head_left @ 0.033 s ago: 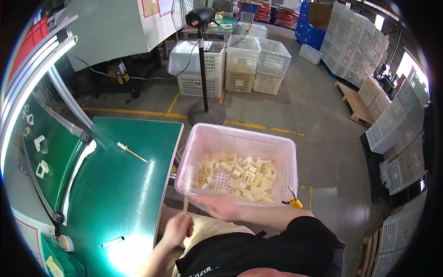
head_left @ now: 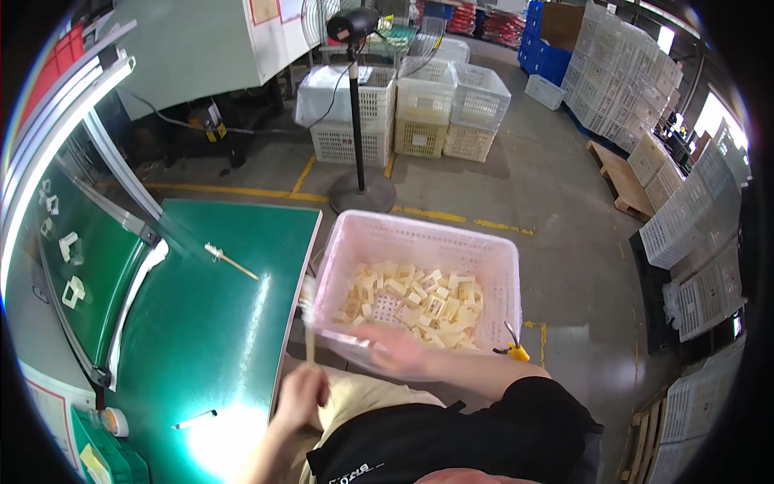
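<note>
My left hand (head_left: 301, 394) is closed round the lower end of a pale wooden stick (head_left: 311, 348), held upright between the table and the crate. The stick's white head (head_left: 307, 300) is blurred, so its kind is unclear. My right hand (head_left: 391, 348) is over the near rim of a pinkish-white plastic crate (head_left: 419, 235), apart from the stick. Motion smears its fingers. Many small cream plastic parts (head_left: 435, 306) lie loose in the crate. Another wooden stick (head_left: 240, 268) with a white piece at its end lies on the green table (head_left: 218, 331).
Left of the table runs a green conveyor belt (head_left: 89, 266) with white plastic parts on it. A pen (head_left: 195, 419) lies on the table's near part. A fan (head_left: 357, 121) stands beyond the crate, before stacked crates (head_left: 355, 109). A yellow-handled hook (head_left: 517, 352) is at the crate's near right corner.
My left hand and the stick have shifted slightly left, taking the white head from over the crate's left rim to beside it. My right hand has moved a little right.
</note>
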Tool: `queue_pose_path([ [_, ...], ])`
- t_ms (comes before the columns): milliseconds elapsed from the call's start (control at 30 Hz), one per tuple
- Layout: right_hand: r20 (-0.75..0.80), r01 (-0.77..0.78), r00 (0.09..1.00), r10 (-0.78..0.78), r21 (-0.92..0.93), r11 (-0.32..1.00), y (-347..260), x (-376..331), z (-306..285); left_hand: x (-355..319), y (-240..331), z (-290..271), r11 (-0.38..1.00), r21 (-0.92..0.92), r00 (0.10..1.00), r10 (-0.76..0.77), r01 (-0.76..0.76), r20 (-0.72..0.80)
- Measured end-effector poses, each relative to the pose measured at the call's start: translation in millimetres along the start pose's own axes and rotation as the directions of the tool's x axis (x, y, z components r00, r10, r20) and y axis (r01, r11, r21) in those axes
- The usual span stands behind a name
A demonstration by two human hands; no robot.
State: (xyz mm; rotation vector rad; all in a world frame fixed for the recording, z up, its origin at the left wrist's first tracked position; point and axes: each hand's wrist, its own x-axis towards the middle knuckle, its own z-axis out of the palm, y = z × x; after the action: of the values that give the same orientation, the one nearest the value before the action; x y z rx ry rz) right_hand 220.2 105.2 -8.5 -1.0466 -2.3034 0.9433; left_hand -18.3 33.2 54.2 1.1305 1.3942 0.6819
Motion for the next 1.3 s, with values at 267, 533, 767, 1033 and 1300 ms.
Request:
queue_pose_path([
  [267, -0.207, -0.708, 0.706, 0.678, -0.241, 0.664, 251.8, -12.5, 11.1, 33.7, -23.2, -48.4, 0.953, -0.155, 0.888, 0.171, -0.258, -0.426],
  [533, -0.123, -0.471, 0.879, 0.46, -0.365, 0.803, 292.4, 91.9, 83.1, 27.5, -34.1, -38.8, 0.957, -0.022, 0.849, 0.247, -0.29, -0.468],
  [767, -0.004, -0.342, 0.929, 0.37, -0.39, 0.855, 316.4, 179.6, 118.4, 28.0, -32.2, -38.8, 0.962, -0.003, 0.854, 0.243, -0.275, -0.461],
  [1033, 0.205, -0.379, 0.703, 0.681, -0.702, 0.603, 283.2, 209.8, 111.3, 24.1, -30.6, -40.1, 0.96, 0.005, 0.831, 0.246, -0.281, -0.498],
  [1300, 0.358, -0.079, 0.558, 0.749, -0.875, 0.477, 276.7, 212.3, 129.9, 28.9, -26.8, -39.5, 0.956, 0.009, 0.834, 0.261, -0.294, -0.487],
])
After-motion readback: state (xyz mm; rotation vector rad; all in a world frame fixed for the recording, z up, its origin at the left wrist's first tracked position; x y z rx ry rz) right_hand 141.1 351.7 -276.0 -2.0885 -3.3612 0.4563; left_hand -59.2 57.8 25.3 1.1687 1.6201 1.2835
